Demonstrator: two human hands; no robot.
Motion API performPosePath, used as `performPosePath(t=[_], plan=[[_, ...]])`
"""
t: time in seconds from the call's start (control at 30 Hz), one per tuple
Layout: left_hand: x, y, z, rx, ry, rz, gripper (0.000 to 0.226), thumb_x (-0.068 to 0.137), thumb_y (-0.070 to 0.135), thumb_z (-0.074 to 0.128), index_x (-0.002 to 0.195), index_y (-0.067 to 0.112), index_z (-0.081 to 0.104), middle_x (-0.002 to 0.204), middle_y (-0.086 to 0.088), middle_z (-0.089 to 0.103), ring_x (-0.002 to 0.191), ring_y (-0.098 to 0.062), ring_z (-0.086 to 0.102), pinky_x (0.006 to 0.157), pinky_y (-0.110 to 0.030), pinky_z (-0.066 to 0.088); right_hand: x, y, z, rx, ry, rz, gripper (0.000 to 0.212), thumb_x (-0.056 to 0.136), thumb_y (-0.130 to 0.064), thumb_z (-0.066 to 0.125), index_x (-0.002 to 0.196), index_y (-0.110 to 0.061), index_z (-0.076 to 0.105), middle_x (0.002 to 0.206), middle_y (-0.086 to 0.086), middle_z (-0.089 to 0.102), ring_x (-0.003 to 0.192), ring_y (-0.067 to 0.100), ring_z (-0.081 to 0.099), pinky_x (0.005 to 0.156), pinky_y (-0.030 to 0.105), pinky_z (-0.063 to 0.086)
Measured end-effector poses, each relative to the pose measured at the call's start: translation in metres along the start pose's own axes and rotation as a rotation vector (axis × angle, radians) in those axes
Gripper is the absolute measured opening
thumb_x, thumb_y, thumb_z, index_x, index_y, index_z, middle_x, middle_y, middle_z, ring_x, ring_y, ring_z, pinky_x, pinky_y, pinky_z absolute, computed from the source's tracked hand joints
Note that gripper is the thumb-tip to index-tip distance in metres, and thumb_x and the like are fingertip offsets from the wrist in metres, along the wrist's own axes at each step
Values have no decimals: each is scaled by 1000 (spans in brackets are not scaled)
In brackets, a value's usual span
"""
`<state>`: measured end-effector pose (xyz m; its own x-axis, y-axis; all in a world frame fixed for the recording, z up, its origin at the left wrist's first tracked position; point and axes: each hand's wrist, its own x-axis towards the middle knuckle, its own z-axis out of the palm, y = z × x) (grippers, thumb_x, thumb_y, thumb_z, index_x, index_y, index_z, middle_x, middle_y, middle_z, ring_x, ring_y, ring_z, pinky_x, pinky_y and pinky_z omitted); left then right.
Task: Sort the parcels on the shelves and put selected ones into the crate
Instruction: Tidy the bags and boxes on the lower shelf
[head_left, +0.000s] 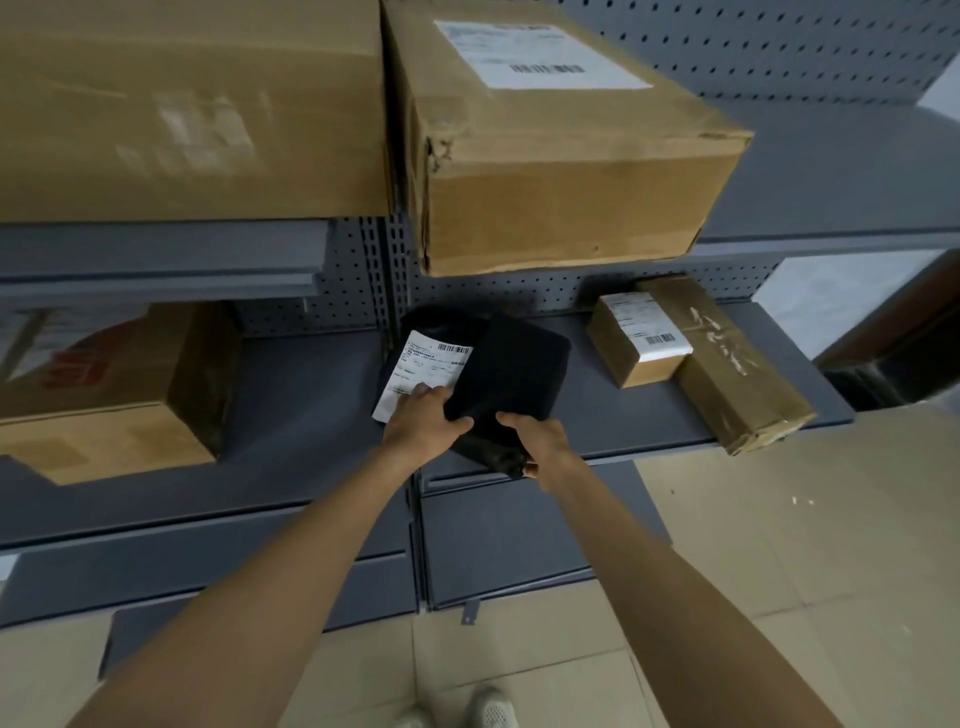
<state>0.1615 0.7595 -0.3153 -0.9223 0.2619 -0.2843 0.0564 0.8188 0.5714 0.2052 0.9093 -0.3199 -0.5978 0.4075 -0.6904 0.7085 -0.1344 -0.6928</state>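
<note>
Two black plastic-wrapped parcels lie on the grey middle shelf (311, 395). The rear black parcel (431, 332) carries a white shipping label (421, 374). The front black parcel (509, 374) overlaps it and hangs over the shelf edge. My left hand (423, 423) rests on the label and grips the front parcel's left edge. My right hand (540, 447) holds that parcel's lower right corner. No crate is in view.
Two large cardboard boxes (561, 156) (182, 104) sit on the upper shelf. A box with red print (104, 395) stands at the left of the middle shelf. A small labelled box (639, 348) and a long taped brown parcel (727, 364) lie at the right. Tiled floor (779, 571) below.
</note>
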Motion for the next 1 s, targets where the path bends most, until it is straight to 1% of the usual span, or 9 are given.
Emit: performPosePath(t=[0.13,0.33,0.4,0.47,0.57,0.67,0.83,0.9,1.0], plan=[[1,0,-1,4,-2,-6,63,87,43,61,142,17,44,136,-6,46,129,-26,40,103,-41,41,3,-1,-3,49,-28,30,32,78,-28,78,93,-9,56,86,8,64,74,22,63,69,35,55],[0,-4,0,-16,-25,-16,65,87,45,61,142,19,42,137,-5,44,131,-25,38,105,-42,39,4,-5,-2,71,-76,50,31,78,-29,78,92,-10,59,86,8,65,81,24,65,87,39,56],[1,-5,0,-26,-30,-20,63,86,47,61,140,21,44,135,-4,46,129,-25,40,103,-41,40,2,-7,-3,66,-72,39,32,78,-30,77,91,-11,55,85,6,62,79,21,61,82,35,55],[2,-7,0,-43,-38,-27,61,86,49,61,139,22,46,134,-4,46,128,-24,41,101,-38,40,-2,-8,-3,79,-75,27,49,73,-35,80,105,-8,54,90,5,62,80,19,61,73,32,55],[2,-3,-2,20,-41,-26,63,86,51,59,140,23,45,136,-4,44,130,-24,38,102,-39,38,-4,-8,-3,91,-25,-13,91,55,-47,83,128,-5,45,113,9,63,102,27,62,89,39,54],[2,12,-4,67,53,74,56,89,41,59,140,25,45,139,-1,40,132,-25,35,106,-39,35,-11,-15,-6,96,52,-92,85,65,-44,80,128,-4,40,117,10,58,105,28,58,90,37,52],[7,46,-7,-263,75,180,41,93,31,58,133,24,54,139,-1,45,129,-21,43,106,-35,38,-25,-33,-9,45,204,-299,60,76,-37,75,114,-8,37,112,8,54,94,25,55,73,34,46],[5,58,-16,-465,-46,101,43,95,28,55,137,29,48,139,3,41,127,-17,42,100,-34,39,-32,-38,-10,19,270,-385,62,72,-38,77,111,-9,38,117,9,54,103,28,57,78,39,51],[3,67,-31,-884,-199,-127,43,96,33,45,139,37,43,144,6,38,126,-20,40,90,-48,45,-41,-40,-12,-99,342,-506,66,69,-39,78,113,-10,39,117,7,52,108,30,53,84,46,52]])
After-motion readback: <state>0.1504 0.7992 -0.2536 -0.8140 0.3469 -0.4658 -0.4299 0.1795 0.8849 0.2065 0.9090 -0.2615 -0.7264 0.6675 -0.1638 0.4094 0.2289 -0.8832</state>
